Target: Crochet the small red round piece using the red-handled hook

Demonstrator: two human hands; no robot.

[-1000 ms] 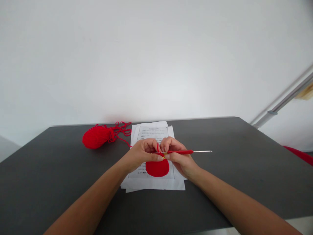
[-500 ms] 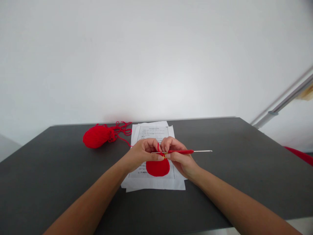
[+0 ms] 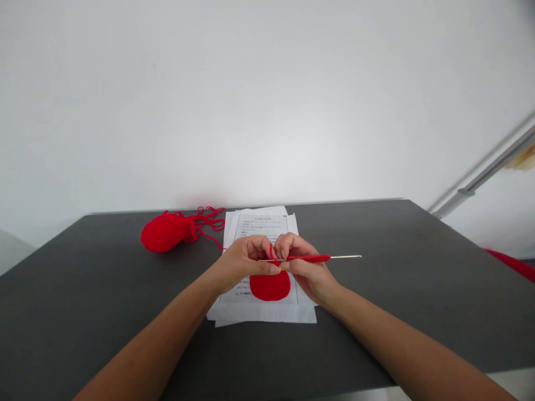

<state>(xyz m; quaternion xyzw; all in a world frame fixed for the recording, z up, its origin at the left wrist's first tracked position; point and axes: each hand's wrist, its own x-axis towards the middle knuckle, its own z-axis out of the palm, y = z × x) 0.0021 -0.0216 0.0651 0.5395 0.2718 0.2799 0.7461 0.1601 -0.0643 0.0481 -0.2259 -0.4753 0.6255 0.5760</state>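
Observation:
Over a stack of printed white papers (image 3: 259,223), my left hand (image 3: 244,260) pinches the top edge of a round red crochet piece (image 3: 270,287), which hangs below my fingers. My right hand (image 3: 307,267) is closed around a crochet hook (image 3: 317,258) with a red grip and a metal shaft that sticks out to the right; its tip lies at the piece between my two hands. A red strand runs from the work back to a ball of red yarn (image 3: 165,233) at the left rear of the dark grey table (image 3: 83,289).
Loose loops of red yarn (image 3: 207,218) lie between the ball and the papers. A white wall stands behind the table's far edge. A slanted metal rail (image 3: 485,178) and something red (image 3: 512,264) show at the right, off the table.
Almost nothing has moved. The hook and my hands have shifted only slightly, and the red piece hangs in nearly the same place.

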